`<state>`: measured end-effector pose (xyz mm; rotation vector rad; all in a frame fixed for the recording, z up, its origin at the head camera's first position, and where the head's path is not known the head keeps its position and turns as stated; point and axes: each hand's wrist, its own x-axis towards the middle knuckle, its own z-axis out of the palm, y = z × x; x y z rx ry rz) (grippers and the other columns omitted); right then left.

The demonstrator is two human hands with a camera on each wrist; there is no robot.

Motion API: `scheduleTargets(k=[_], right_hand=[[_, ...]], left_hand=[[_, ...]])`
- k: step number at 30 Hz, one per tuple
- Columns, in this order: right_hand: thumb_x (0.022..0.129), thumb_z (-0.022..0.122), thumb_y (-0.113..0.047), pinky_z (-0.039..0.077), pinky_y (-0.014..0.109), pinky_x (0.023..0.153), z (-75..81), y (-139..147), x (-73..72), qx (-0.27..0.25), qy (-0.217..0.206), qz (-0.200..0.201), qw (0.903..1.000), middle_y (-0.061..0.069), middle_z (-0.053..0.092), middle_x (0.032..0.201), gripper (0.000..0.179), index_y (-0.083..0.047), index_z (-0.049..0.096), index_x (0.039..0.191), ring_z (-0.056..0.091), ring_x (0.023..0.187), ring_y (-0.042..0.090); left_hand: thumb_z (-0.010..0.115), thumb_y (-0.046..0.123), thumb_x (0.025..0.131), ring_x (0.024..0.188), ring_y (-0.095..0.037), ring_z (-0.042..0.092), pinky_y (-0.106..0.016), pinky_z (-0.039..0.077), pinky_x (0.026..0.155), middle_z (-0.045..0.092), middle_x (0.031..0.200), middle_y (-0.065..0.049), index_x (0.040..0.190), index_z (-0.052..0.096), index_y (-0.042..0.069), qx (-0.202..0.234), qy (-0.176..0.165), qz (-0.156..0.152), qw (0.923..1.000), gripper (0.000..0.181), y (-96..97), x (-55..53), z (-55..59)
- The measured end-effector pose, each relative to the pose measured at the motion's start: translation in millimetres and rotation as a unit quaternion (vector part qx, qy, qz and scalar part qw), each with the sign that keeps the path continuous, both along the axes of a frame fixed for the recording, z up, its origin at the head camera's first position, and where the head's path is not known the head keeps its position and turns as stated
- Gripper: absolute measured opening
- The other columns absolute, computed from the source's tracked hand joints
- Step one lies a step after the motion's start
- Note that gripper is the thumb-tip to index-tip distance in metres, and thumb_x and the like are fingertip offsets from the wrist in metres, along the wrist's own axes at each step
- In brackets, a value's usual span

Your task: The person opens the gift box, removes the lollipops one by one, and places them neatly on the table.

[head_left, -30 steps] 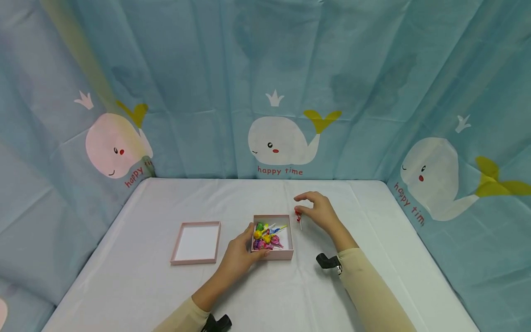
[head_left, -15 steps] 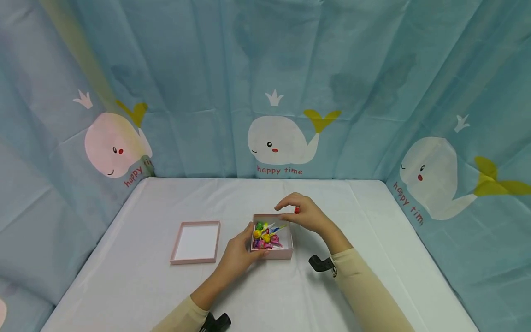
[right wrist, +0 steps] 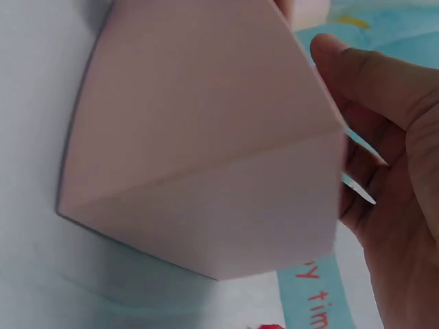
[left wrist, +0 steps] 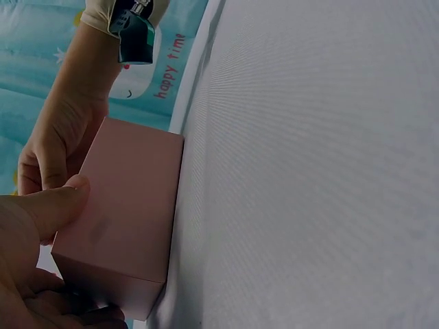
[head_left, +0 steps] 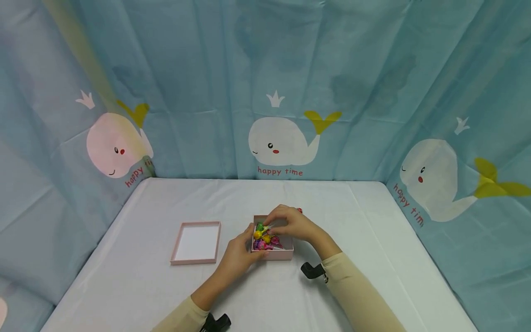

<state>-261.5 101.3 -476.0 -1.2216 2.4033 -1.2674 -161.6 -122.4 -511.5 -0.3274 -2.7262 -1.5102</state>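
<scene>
Fingers of the left hand (head_left: 238, 251), head view: curved about the left side of an open pink box (head_left: 279, 255), just below centre of frame; thumb over the front wall, remaining fingers along the left wall; box held upright. Fingers of the right hand (head_left: 292, 226): bent, dipping into the box from its right side, thumb and forefinger slightly parted; whether a stick is caught between them, cannot tell. Contents of box: wrapped lollipops (head_left: 267, 238), green, yellow, purple and pink, grouped toward its left, partly covered by the right hand. One red lollipop (head_left: 299, 210), outside the box, above right of it, mostly hidden behind the right hand. One shallow pink box lid (head_left: 195, 262), lower left of centre, inside facing up, well apart from the box. White tablecloth (head_left: 232, 198), beneath all. Blue curtain (head_left: 186, 69), upper part of frame, printed with whales, crowns and "happy time". Two black wrist cameras (head_left: 311, 271), one at each wrist, below the pale sleeves' cuffs (head_left: 332, 260).

Left wrist view: box at left, two plain outer walls showing; left thumb on one wall's edge, fingers at lower left against the adjoining wall; right hand at upper left, beyond the rim.

Right wrist view: box filling upper centre; right hand at right edge, thumb tip near the rim, fingers partly hidden behind the wall; red lollipop just showing at the bottom edge.
</scene>
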Motion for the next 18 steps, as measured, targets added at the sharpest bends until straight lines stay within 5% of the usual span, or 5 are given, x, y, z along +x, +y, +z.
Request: scheduleTargets(k=[6,11,18], right_hand=[[0.089,0.081,-0.014,0.054,0.045,0.1,-12.1,-5.9,3.9,0.015,-0.002,0.007,0.9999,-0.005,0.072,0.111,0.021,-0.011,0.078,0.11,0.061,0.109,0.012],[0.085,0.086,-0.022,0.047,0.033,0.096,-17.9,-10.6,5.9,0.044,0.08,0.013,0.9957,-0.009,0.074,0.107,0.025,-0.017,0.08,0.109,0.06,0.104,0.008],[0.081,0.087,-0.039,0.041,0.027,0.084,-19.6,-15.6,8.7,0.122,0.167,0.012,0.9783,-0.02,0.073,0.106,0.035,-0.032,0.079,0.114,0.054,0.096,0.002]], left_hand=[[0.087,0.036,0.082,0.147,-0.035,0.038,-0.052,0.038,0.118,0.036,0.161,-0.017,0.156,0.037,-0.001,0.002,0.006,-0.007,1.0,0.097,1.2,1.0,0.7],[0.087,0.037,0.082,0.147,-0.034,0.039,-0.051,0.04,0.117,0.037,0.161,-0.017,0.156,0.037,-0.001,-0.004,0.011,-0.001,0.9999,0.097,1.0,1.3,1.3],[0.087,0.035,0.083,0.147,-0.034,0.038,-0.051,0.039,0.118,0.036,0.161,-0.019,0.156,0.036,-0.001,0.002,0.01,-0.003,0.9999,0.096,-0.1,2.4,2.1]])
